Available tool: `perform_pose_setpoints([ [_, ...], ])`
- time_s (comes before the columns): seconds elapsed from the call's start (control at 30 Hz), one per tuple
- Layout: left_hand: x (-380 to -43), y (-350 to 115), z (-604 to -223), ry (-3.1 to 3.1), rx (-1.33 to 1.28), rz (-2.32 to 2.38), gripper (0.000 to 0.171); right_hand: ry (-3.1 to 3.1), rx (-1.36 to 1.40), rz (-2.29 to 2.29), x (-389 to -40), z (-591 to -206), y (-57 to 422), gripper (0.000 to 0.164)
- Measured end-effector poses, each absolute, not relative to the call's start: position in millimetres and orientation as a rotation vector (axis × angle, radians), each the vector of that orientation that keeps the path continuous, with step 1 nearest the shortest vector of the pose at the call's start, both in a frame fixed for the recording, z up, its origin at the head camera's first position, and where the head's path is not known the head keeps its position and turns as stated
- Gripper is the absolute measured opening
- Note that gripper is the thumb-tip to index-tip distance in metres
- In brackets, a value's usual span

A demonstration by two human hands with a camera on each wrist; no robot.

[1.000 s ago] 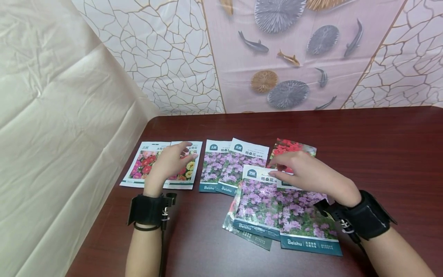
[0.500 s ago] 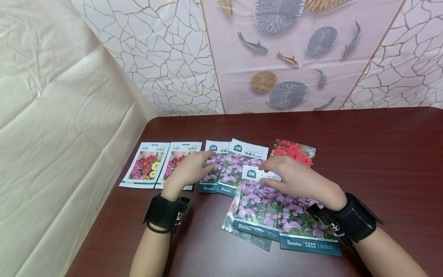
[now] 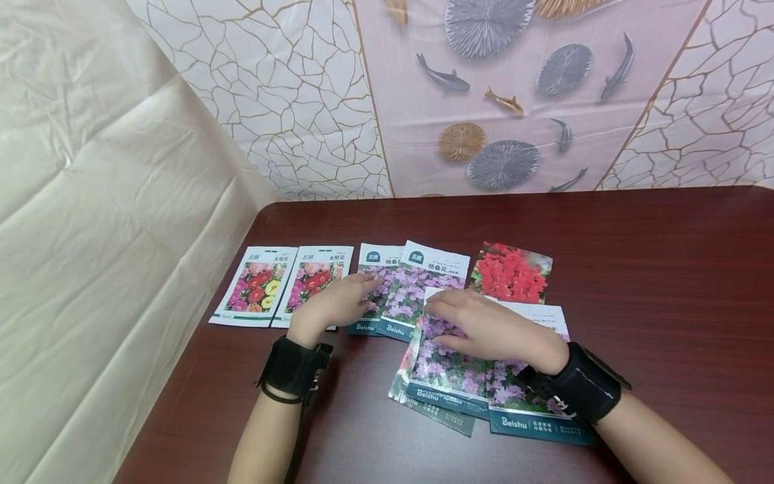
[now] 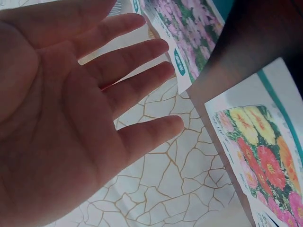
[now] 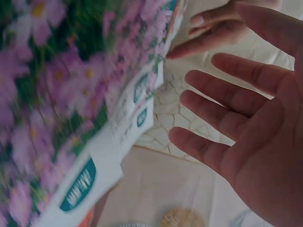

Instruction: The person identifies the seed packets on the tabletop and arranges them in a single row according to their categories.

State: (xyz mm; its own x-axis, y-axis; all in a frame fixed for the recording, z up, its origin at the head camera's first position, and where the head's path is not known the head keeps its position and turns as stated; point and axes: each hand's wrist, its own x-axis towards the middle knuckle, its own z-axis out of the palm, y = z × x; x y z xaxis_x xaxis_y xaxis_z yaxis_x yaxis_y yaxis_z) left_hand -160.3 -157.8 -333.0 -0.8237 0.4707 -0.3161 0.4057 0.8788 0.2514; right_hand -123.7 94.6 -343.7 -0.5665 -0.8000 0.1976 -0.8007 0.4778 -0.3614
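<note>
My left hand [image 3: 335, 306] hovers over the gap between a portulaca-type seed packet [image 3: 317, 272] with mixed blooms and a purple-flower seed packet [image 3: 365, 328]. Its fingers [image 4: 132, 54] are extended and hold nothing in the left wrist view. A second purple packet [image 3: 402, 312] overlaps the first. My right hand [image 3: 492, 329] is over the front purple packet [image 3: 450, 370], covering part of its top. In the right wrist view, its fingers [image 5: 227, 92] look straight, with nothing gripped. Another purple packet [image 3: 538, 420] lies partly beneath the right wrist.
At the far left lies another mixed-bloom packet [image 3: 254, 289]. A red-flower packet [image 3: 510, 272] lies behind the right hand. One more packet [image 3: 444, 418] peeks out under the front ones. Beige cloth [image 3: 121, 202] borders the dark table [image 3: 665, 282] on the left.
My left hand has moved right from the mixed-bloom packets toward the purple ones. My right hand has moved left and slightly nearer, uncovering more of the red-flower packet. The packets have not visibly moved.
</note>
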Motion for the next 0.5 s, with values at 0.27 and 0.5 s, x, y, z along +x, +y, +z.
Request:
perform_pose_setpoints([
  [0.27, -162, -155, -340, 2.625, 0.594, 0.095, 0.060, -2.811, 1.580, 0.629, -120, -357, 83, 0.066],
  [0.5, -162, -154, -343, 2.601, 0.582, 0.027, 0.070, -2.896, 1.641, 0.601, -119, -361, 79, 0.073],
])
